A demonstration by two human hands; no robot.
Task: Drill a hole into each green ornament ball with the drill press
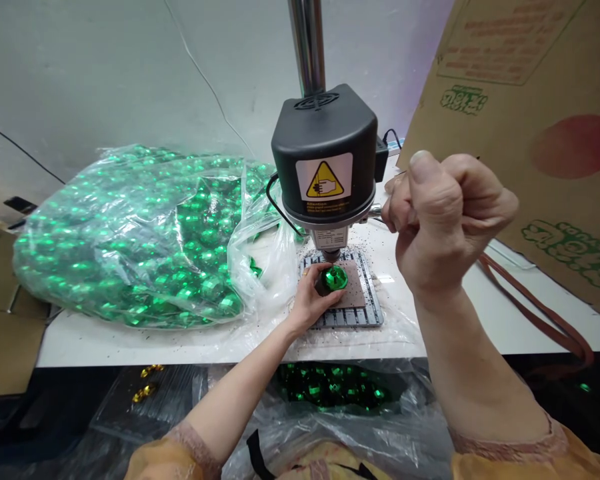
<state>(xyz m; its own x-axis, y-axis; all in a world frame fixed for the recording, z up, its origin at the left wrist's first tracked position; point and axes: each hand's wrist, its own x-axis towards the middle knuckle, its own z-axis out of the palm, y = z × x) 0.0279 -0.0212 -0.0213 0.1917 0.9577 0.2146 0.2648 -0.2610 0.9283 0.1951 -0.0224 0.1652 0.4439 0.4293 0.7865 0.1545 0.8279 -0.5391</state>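
Note:
My left hand (311,297) holds a shiny green faceted ball (337,277) between thumb and fingers. The ball sits on a small brownish board (357,293) on the slotted grey base (375,307) of a black bench drill press (325,153). Right above the ball is the drill chuck (331,254); whether a bit touches the ball I cannot tell. Raised at the machine's right side, my right hand (443,220) is closed round its feed handle (375,212), most of which the fingers hide.
A large clear plastic bag (130,240) full of green faceted balls lies on the white table (145,343) at left. More green balls (335,387) rest in plastic below the table edge. Dark shavings surround the base. A big cardboard box (520,133) stands at right, near a brown strap (540,313).

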